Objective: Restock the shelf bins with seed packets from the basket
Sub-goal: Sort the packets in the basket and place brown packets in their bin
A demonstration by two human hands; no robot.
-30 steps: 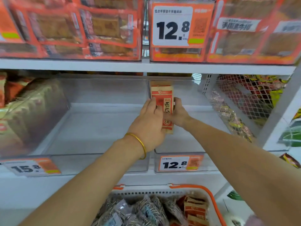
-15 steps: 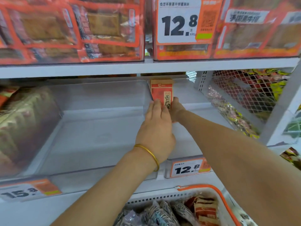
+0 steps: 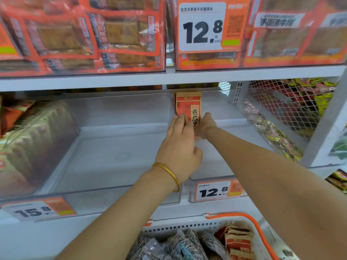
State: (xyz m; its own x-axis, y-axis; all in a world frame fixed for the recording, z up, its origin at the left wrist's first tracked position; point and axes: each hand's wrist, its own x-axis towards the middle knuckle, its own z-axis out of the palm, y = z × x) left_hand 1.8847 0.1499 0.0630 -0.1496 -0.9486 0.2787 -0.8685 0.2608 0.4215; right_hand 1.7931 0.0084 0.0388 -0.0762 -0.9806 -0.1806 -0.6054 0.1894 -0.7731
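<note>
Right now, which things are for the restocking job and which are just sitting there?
Job: seed packets, left hand, right hand, clear bin, basket of more packets.
Just there: orange snack packs above, mesh rack of sweets, 15.8 price tag.

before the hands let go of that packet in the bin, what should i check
1. seed packet stands upright at the back of the bin: ok
2. it is in the clear bin above the 12.8 tag: ok
3. its base rests on the bin floor: cannot tell, the hands hide it
4. left hand presses its front, right hand grips its edge: ok
5. spare packets wait in the basket: ok
</note>
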